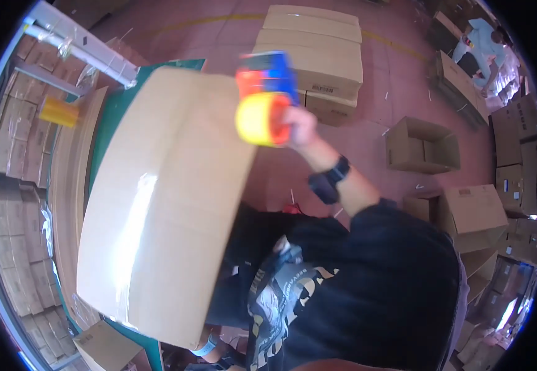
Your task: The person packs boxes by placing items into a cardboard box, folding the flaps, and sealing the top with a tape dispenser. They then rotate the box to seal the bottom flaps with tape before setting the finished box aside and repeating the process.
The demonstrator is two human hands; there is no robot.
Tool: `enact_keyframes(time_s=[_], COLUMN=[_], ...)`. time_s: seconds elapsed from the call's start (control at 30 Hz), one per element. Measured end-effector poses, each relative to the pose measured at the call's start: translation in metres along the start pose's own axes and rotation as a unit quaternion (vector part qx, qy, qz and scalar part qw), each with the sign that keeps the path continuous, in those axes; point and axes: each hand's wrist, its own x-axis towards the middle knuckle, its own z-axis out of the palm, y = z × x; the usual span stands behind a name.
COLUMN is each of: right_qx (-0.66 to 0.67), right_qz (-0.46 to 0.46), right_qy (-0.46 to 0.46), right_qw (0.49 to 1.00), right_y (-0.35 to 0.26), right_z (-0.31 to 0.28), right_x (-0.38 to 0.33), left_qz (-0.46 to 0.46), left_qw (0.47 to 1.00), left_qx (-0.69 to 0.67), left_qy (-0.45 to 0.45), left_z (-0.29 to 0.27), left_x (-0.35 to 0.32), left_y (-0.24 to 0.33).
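My right hand (299, 127) is raised over the far right corner of a large closed cardboard box (163, 204) and grips a tape dispenser (265, 99). The dispenser is orange and blue with a yellow tape roll. A strip of clear tape shines along the box's top seam. The box rests tilted on a green table (114, 111) in front of me. A black watch sits on my right wrist. Only a wrist with a pale band (206, 348) shows below the box's near corner; my left hand is hidden behind the box.
Closed cartons (311, 55) are stacked on the red floor ahead. An open carton (420, 145) and more cartons (472, 213) stand to the right. Flat cardboard sheets (70, 185) and a yellow tape roll (58, 111) lie left. Another person (485, 46) works far right.
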Motion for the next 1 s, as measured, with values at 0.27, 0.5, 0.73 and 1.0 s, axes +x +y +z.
enact_keyframes(time_s=[0.27,0.5,0.73,1.0], right_qx=[-0.035,-0.187,-0.552,-0.490], right_qz=[-0.283,-0.289,0.100,0.091], right_qy=[0.068,0.218,-0.016,0.166], right_qw=[0.956,0.913,0.827,0.851], right_y=[-0.210,-0.349,-0.166,-0.110], right_z=[-0.200,-0.214,-0.276,-0.224], right_x=[0.047,0.250,0.246,0.245], left_qz=[-0.075,-0.061,0.001,-0.068], left_qw=[0.962,0.915,0.782,0.855], left_qx=[-0.157,-0.304,0.206,0.292], left_qy=[-0.212,-0.258,-0.588,-0.423], left_z=[0.286,0.545,0.517,0.194], left_x=[0.065,0.092,0.135,0.099], left_y=[-0.041,-0.094,-0.231,-0.180])
